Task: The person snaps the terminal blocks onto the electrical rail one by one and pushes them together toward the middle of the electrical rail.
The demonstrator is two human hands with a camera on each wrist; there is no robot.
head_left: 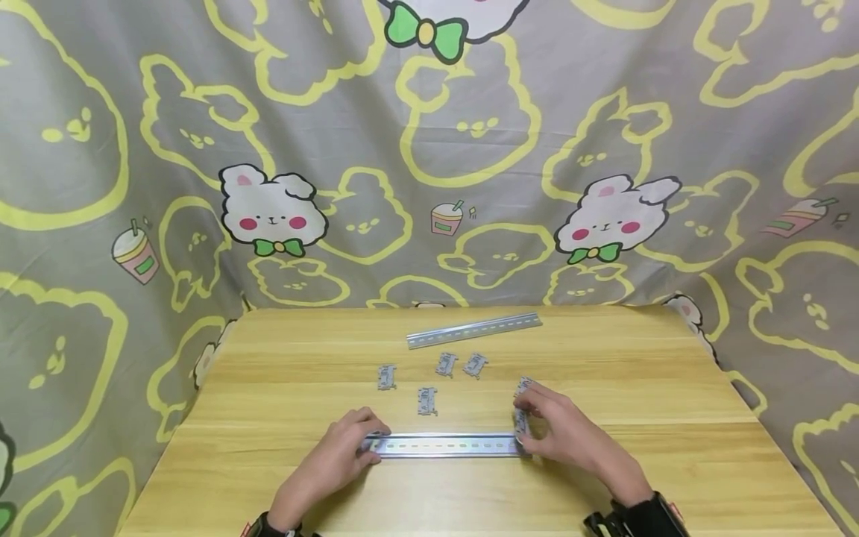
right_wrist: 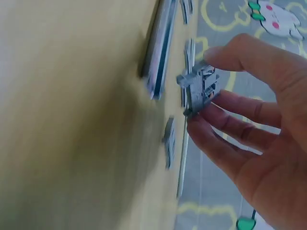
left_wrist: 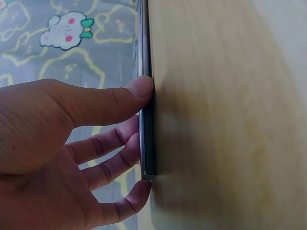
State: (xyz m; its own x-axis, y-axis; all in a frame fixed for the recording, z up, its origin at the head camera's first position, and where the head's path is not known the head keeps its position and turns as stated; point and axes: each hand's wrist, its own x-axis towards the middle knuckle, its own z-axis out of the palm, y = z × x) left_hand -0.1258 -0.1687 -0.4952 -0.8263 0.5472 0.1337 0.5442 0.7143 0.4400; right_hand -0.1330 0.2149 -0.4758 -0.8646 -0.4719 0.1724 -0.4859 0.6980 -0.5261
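Rail (head_left: 443,452) gripped, block (right_wrist: 196,93) pinched

We note the left hand (head_left: 344,450) curled at the rail's left end, thumb on the near edge, fingers along the far one. Right hand (head_left: 562,431): thumb and fingertips hold the small grey block near the rail's right end; whether the two touch, we cannot tell. Rail runs crosswise between the hands. Beyond it on the wooden table (head_left: 248,418) we see loose blocks (head_left: 426,401) and a slanted second rail (head_left: 474,331). Cartoon-print cloth (head_left: 376,280) hangs behind.
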